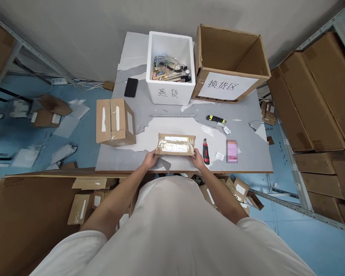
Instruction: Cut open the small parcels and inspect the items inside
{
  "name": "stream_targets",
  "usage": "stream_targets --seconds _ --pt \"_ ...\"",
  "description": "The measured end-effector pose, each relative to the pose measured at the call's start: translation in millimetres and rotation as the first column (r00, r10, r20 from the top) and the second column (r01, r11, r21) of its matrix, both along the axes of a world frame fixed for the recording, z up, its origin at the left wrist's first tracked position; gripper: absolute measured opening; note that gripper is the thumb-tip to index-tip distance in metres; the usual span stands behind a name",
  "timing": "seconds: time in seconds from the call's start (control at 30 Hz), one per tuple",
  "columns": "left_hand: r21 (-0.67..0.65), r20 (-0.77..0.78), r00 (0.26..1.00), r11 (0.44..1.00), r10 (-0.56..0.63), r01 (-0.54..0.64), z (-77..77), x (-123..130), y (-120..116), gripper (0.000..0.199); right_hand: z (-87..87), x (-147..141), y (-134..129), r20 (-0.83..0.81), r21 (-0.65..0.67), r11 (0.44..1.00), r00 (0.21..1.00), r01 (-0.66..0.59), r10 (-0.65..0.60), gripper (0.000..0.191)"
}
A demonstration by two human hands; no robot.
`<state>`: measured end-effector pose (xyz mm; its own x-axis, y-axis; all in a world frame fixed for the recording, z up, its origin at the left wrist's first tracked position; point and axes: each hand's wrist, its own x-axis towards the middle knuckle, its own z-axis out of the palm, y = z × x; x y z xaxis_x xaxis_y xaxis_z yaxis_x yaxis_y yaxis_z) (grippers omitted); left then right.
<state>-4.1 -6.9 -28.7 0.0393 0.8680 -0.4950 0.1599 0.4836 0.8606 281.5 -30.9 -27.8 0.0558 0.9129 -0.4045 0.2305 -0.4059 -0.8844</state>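
A small taped cardboard box (176,145) with a shiny label on top is held near the table's front edge. My left hand (151,158) grips its left end, and my right hand (197,159) its right end; the fingers are partly hidden behind and under it. Just right of my right hand lies a red and black utility knife (206,151). Beyond that are a small white paper slip (220,156) and a blurred pink item (232,151). A yellow and black utility knife (216,119) rests further back.
A bigger closed cardboard box (115,122) stands on the table's left, with a black phone (131,87) behind it. At the back are a white foam bin (170,93) holding assorted items and an open carton (232,86). Shelves of boxes (319,96) flank the right side.
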Motion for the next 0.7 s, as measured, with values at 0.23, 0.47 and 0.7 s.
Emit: stream_targets --seconds 0.23,0.47,0.7 --pt "0.188 -0.162 0.983 0.976 -0.084 0.114 26.1 -6 9 0.026 33.1 15 3 0.138 0.071 0.996 0.99 -0.046 0.036 0.036" --pt "0.051 -0.271 0.962 0.997 -0.034 0.05 16.1 6 25 0.038 31.5 15 16 0.342 -0.065 0.995 0.935 -0.077 0.095 0.038" --pt "0.013 -0.175 0.984 1.0 0.017 -0.015 -3.7 7 22 0.044 15.6 17 13 0.26 -0.087 0.994 0.962 -0.06 0.081 0.041"
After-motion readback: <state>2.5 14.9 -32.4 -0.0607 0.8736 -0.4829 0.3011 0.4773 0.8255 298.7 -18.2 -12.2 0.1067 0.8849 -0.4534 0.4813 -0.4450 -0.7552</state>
